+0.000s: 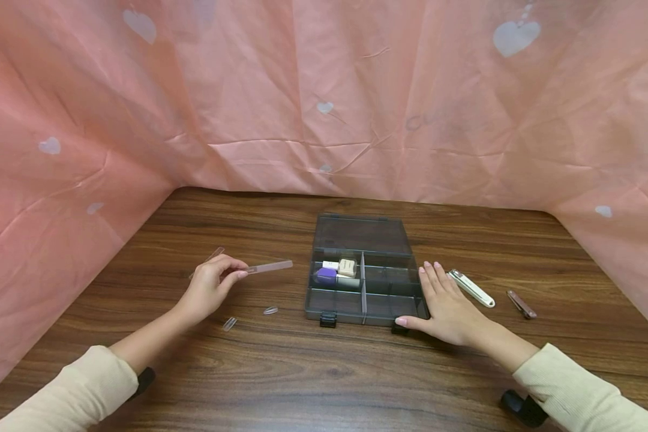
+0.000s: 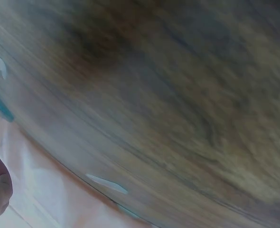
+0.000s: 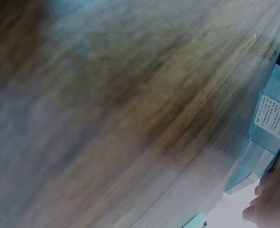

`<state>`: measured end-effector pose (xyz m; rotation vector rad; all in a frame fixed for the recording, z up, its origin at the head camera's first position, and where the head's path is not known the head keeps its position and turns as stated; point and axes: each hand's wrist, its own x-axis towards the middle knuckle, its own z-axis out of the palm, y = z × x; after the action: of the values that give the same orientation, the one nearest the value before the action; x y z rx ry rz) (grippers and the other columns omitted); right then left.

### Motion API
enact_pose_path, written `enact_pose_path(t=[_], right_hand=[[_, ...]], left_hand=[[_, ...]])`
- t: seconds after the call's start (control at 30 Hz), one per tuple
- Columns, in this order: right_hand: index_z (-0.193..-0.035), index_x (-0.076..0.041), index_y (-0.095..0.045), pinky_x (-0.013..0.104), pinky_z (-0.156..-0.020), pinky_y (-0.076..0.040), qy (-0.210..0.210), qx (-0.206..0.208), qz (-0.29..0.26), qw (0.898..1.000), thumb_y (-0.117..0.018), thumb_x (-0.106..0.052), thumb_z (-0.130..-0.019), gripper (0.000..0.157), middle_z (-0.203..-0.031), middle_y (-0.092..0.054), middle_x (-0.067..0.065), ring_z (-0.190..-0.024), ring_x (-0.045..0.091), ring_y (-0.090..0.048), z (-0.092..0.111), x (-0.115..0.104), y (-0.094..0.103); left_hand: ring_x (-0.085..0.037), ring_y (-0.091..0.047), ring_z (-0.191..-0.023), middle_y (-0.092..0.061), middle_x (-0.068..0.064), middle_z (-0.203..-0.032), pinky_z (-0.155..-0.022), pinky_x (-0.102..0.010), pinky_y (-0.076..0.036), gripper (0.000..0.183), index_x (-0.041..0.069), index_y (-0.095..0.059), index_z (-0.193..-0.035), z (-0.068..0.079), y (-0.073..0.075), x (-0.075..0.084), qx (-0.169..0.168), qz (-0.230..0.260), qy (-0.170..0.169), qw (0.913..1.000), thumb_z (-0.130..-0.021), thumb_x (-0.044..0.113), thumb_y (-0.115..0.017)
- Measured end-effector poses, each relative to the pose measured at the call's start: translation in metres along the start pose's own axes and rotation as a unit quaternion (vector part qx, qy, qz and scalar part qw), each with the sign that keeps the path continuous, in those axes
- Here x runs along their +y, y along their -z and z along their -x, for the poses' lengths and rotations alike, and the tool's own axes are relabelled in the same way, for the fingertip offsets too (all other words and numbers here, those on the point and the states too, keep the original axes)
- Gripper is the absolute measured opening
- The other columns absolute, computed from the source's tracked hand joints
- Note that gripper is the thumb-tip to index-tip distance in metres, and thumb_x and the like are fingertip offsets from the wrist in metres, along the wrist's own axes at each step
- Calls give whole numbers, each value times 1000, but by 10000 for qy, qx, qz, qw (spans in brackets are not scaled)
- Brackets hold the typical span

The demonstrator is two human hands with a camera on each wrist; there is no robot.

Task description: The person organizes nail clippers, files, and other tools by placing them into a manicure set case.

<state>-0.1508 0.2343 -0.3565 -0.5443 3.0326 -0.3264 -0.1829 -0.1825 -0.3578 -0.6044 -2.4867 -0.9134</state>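
Observation:
My left hand (image 1: pixel 209 287) pinches a narrow translucent strip (image 1: pixel 272 267), perhaps a nail file, between thumb and fingers above the table. Behind that hand lies another clear strip (image 1: pixel 216 252), partly hidden. My right hand (image 1: pixel 449 307) rests along the right side of a grey see-through compartment box (image 1: pixel 391 306), its fingers straight and the thumb at the front corner. The box lies with its lid (image 1: pixel 362 233) folded back. In one left compartment are a beige nail polish bottle (image 1: pixel 348 267) and a purple one (image 1: pixel 326 275).
Right of the box lie a white nail clipper (image 1: pixel 474 290) and a smaller pinkish clipper (image 1: pixel 521 305). Two small clear nail-shaped pieces (image 1: pixel 270 310) lie between left hand and box. A pink curtain (image 1: pixel 324 120) encloses the wooden table (image 1: pixel 313 372) at back and sides.

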Motion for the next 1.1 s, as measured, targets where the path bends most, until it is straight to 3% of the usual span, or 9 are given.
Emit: enact_pose_path(t=[0.07, 0.17, 0.5, 1.1], right_hand=[[-142, 13, -15, 62, -110, -12, -4, -10, -8, 10000, -53, -67, -80, 108, -150, -8, 32, -140, 47, -5, 0, 0, 0], [-142, 13, -15, 62, -110, -12, -18, -22, -6, 10000, -53, -66, -80, 108, -150, -8, 32, -140, 47, -5, 1, 0, 0], [-142, 13, -16, 62, -109, -14, -6, 26, 29, 10000, -53, -68, -79, 109, -150, -10, 32, -140, 47, -6, 0, 0, 0], [-142, 14, -16, 61, -109, -14, -1, 44, 21, 10000, -54, -67, -79, 109, -150, -11, 33, -139, 47, -6, -1, -1, 0]], left_hand=[[-7, -52, -70, -66, -8, -83, -60, -23, -49, 8, -2, -68, -88, 0, -2, 3, -63, 61, 12, 10000, -80, 0, -66], [-7, -51, -70, -66, -9, -84, -59, -20, -46, 8, -2, -68, -89, 0, -4, 10, -149, 129, 7, 9998, -81, 1, -66], [-6, -52, -70, -65, -7, -84, -60, -20, -48, 8, -1, -68, -89, -1, -16, 28, -317, 384, 60, 9987, -82, 3, -66], [-12, -58, -76, -65, -6, -83, -67, -23, -51, 7, 0, -68, -86, -15, -51, 56, -816, 781, -349, 9930, -84, 5, -65]])
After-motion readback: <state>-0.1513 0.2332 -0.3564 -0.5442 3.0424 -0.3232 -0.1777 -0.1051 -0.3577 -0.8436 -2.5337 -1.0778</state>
